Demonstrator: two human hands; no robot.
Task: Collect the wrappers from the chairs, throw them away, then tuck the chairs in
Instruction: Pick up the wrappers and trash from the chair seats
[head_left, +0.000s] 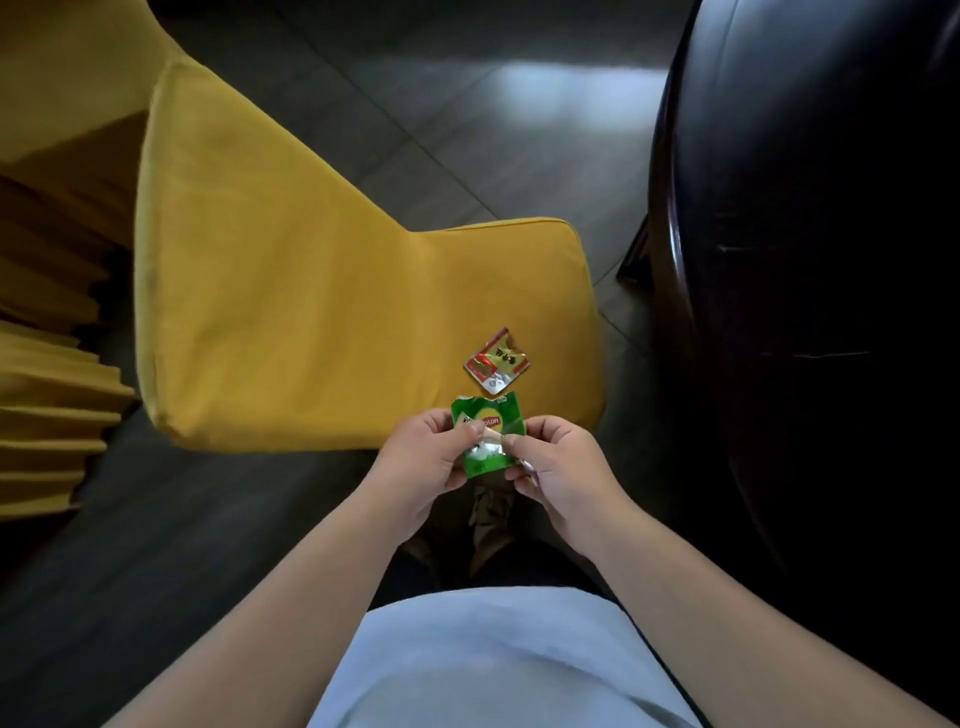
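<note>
Collecting: both hands, left (426, 457) and right (558, 467), pinch the green wrapper (485, 434) at centre frame; red wrapper (497, 362) on the chair (311, 312) likely next.

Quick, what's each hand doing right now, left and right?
Left hand: closed, pinching the green wrapper.
Right hand: closed, pinching the same green wrapper.
</note>
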